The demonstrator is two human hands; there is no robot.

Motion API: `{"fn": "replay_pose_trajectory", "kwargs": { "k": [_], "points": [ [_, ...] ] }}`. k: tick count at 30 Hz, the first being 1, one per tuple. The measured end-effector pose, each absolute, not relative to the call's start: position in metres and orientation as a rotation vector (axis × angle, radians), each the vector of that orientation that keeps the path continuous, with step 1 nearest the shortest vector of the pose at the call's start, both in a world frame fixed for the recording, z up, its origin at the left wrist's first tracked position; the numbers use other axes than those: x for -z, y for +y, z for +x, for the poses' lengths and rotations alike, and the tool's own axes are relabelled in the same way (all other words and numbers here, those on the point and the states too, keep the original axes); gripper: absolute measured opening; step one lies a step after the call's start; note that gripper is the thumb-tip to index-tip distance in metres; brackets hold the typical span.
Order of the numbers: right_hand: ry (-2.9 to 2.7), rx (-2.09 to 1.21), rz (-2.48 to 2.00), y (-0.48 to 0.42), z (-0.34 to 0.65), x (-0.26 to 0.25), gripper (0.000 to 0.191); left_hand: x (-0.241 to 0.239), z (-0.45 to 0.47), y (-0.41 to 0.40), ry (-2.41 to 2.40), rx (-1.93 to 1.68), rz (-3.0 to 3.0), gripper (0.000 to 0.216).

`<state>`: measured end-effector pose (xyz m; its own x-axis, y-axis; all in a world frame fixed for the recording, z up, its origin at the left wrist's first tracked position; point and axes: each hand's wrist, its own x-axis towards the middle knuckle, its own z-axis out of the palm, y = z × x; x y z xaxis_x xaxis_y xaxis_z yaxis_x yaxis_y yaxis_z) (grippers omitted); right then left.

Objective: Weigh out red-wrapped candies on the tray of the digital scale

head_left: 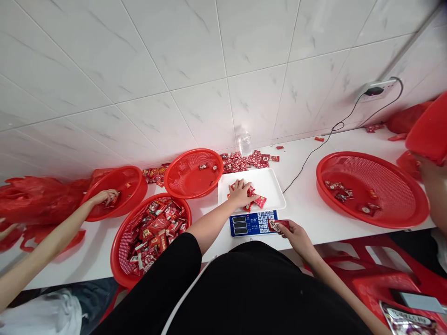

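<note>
My left hand (pixel 240 195) lies palm down with fingers apart over several small red candy packets (pixel 259 201) in the white tray (pixel 275 188) of a weighing scale; what is under the palm is hidden. Close to the scale's blue keypad panel (pixel 240 225), my right hand (pixel 298 238) pinches a red wrapped packet (pixel 278 226) with white markings between thumb and fingers. Left of my left forearm stands a red basket (pixel 118 253) heaped with red wrapped sweets (pixel 159 232).
Behind the scale are a pile of red packets (pixel 235 163) and a clear bottle (pixel 245 143). Red baskets (pixel 193 179) (pixel 394 186) holding a few sweets flank it. A black cable (pixel 307 160) runs to the wall socket (pixel 382 88). At left, a co-worker's hand (pixel 105 196) reaches into another basket (pixel 134 197).
</note>
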<state>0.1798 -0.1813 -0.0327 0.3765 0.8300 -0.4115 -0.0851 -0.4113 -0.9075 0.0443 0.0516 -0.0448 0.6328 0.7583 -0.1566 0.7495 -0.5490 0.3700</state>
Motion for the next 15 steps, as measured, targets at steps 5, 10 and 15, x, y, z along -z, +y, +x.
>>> {"fn": "replay_pose_trajectory", "kwargs": {
  "k": [5,10,15],
  "points": [
    [-0.670,-1.210,-1.664,-0.177,0.177,0.025,0.041,0.050,0.045,0.051,1.199,-0.039,2.496,0.068],
    [-0.679,-1.225,-1.686,-0.179,0.177,0.026,0.040,0.049,0.038,0.050,1.164,-0.087,2.510,0.060],
    [-0.705,-1.269,-1.678,-0.175,0.170,0.034,0.038,0.038,0.031,0.050,1.134,-0.293,2.495,0.065]
  ]
}}
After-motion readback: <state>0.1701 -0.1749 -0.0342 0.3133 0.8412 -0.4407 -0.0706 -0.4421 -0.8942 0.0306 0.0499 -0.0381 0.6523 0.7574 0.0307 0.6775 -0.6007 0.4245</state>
